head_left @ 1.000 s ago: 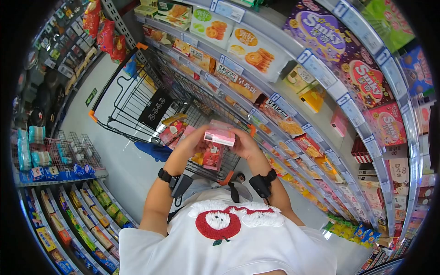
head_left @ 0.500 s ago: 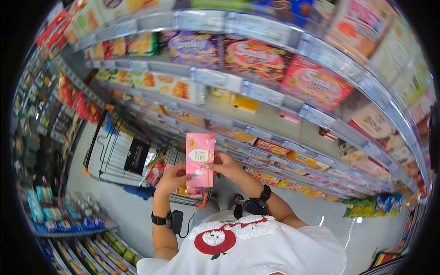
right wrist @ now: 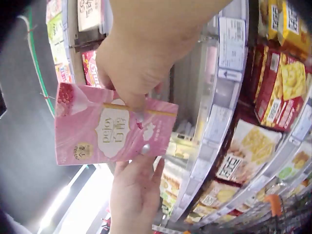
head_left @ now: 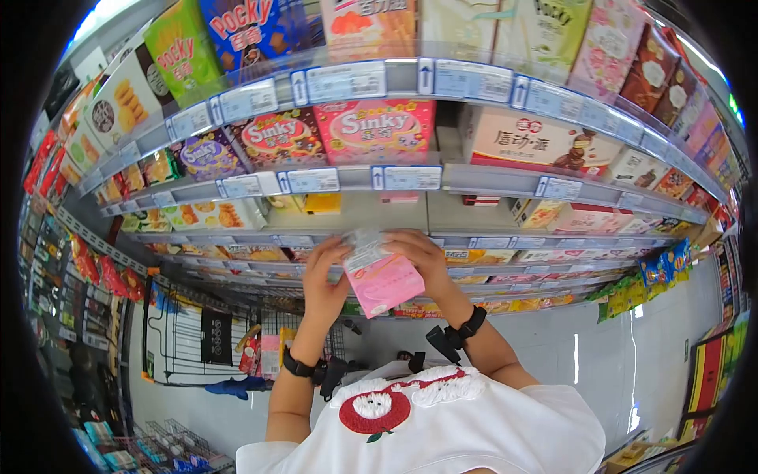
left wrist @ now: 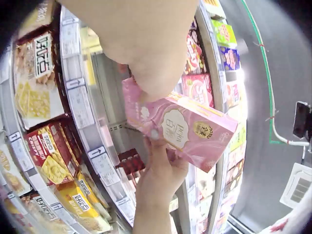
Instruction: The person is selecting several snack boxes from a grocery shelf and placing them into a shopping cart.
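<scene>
A pink Pejoy biscuit box (head_left: pixel 387 286) is held between both hands in front of the shelves. My left hand (head_left: pixel 325 276) grips its left edge, and my right hand (head_left: pixel 422 254) grips the right edge. Glare whitens the box's upper face in the head view. In the right wrist view, the box front (right wrist: pixel 113 127) shows a white label and a gold seal, with the left thumb pressed on its lower edge. The left wrist view has the box (left wrist: pixel 187 129) tilted, the right fingers at its lower edge.
Shelves of snack boxes curve ahead, with pink Sinky (head_left: pixel 375 130) and blue Pocky (head_left: pixel 251 28) boxes above. Below them runs a shelf (head_left: pixel 387 213) with a few small packs. A shopping cart (head_left: pixel 170 336) holding packages stands at the lower left, a blue cloth (head_left: pixel 237 387) on its side.
The view has swung right to face the shelves, leaving the cart at the lower left. Both hands have raised the Pejoy box from over the cart to before the shelf and tilted it.
</scene>
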{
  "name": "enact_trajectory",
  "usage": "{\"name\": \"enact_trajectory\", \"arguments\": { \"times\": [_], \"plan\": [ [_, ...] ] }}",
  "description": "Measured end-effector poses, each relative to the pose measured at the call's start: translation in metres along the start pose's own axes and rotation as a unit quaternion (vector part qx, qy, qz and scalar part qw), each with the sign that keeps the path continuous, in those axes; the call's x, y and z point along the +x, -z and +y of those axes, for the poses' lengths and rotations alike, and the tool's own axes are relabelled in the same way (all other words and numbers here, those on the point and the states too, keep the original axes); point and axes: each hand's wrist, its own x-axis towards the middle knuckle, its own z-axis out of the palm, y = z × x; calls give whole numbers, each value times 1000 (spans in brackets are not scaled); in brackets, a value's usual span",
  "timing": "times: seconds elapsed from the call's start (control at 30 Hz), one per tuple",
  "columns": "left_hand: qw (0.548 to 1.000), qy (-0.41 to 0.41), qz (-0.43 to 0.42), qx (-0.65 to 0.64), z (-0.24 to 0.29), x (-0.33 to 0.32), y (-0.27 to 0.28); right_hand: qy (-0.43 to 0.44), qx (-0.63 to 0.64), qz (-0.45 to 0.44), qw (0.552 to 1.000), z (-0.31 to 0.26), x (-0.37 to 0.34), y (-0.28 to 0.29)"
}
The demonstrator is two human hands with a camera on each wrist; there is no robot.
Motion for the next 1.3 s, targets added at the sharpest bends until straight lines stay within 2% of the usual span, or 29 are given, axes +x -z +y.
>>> {"name": "enact_trajectory", "arguments": {
  "times": [0.03, 0.13, 0.27, 0.3, 0.37, 0.6, 0.7, 0.77, 0.87, 0.97, 1.07, 1.13, 1.23, 1.3],
  "plan": [
    [998, -39, -11, 38, 4, 10, -11, 44, -70, 26, 996, 3, 0, 10],
    [990, -123, -29, 69, 12, 35, -47, 85, -182, 84, 976, 16, -7, 35],
    [986, -138, -93, 0, 11, 58, -92, 38, -227, 120, 966, 45, -19, 56],
    [984, -145, -103, -31, -6, 61, -107, 11, -216, 121, 969, 50, -20, 60],
    [982, -137, -122, -45, -24, 68, -127, -42, -193, 120, 973, 59, -22, 67],
    [975, -120, -185, 43, -32, 77, -146, -92, -218, 102, 966, 86, -37, 80],
    [967, -119, -186, 124, -40, 82, -149, -119, -224, 97, 962, 96, -37, 81],
    [972, -118, -172, 110, -36, 83, -147, -146, -206, 99, 962, 102, -32, 83],
    [977, -123, -150, 85, -35, 87, -147, -138, -210, 52, 967, 107, -24, 90],
    [979, -113, -152, 80, -41, 89, -152, -169, -211, 33, 962, 108, -17, 91],
    [981, -107, -142, 74, -45, 96, -160, -236, -277, -1, 931, 119, -15, 84],
    [983, -117, -114, 80, -41, 96, -163, -247, -315, -10, 916, 113, -13, 79],
    [986, -48, -127, 101, -28, 91, -161, -260, -344, -7, 902, 107, -12, 76],
    [985, -52, -135, 97, -28, 88, -160, -263, -353, 3, 898, 110, -13, 74]
  ]
}}
